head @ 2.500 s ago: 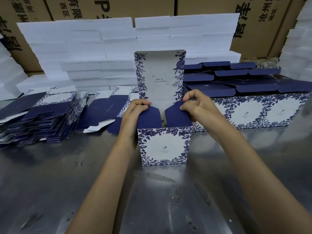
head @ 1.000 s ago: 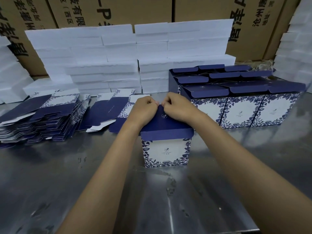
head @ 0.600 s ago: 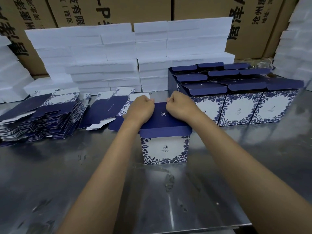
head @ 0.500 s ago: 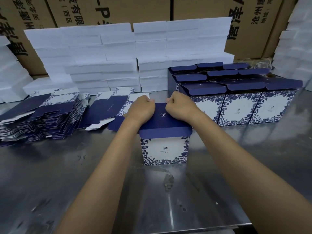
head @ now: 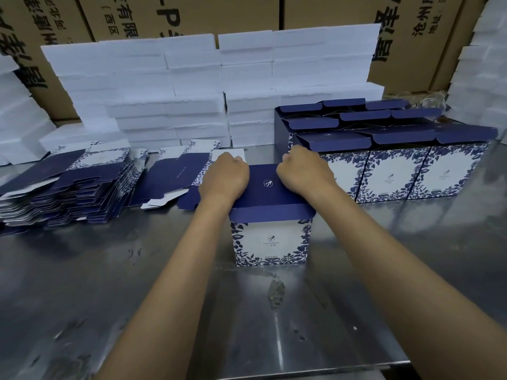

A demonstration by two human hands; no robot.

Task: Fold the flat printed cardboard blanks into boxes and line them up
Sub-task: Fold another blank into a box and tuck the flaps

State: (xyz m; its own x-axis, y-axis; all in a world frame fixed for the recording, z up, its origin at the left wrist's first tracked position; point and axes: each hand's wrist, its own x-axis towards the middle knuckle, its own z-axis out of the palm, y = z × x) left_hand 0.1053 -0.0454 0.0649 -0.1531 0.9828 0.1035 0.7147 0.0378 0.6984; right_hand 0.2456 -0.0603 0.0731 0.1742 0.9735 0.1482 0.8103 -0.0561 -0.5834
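Note:
A folded box (head: 271,241), white with blue leaf print, stands upright at the middle of the steel table (head: 109,283). Its navy lid (head: 270,194) lies flat over the top, and the front flap hangs outside the front wall. My left hand (head: 225,179) rests on the lid's far left corner and my right hand (head: 304,174) on its far right corner. The fingers of both hands curl over the lid's back edge, out of sight. To the right stand several finished boxes (head: 395,174) in rows. A stack of flat blanks (head: 63,193) lies at the left.
A few loose blanks (head: 175,176) lie between the stack and the box. White foam slabs (head: 164,91) are piled along the back and at both sides. Brown cartons (head: 219,12) form the wall behind. The table's front edge (head: 301,370) is near me.
The lid that stood upright has been folded down flat onto the box. My hands came together at its back edge, then slid apart toward the two far corners.

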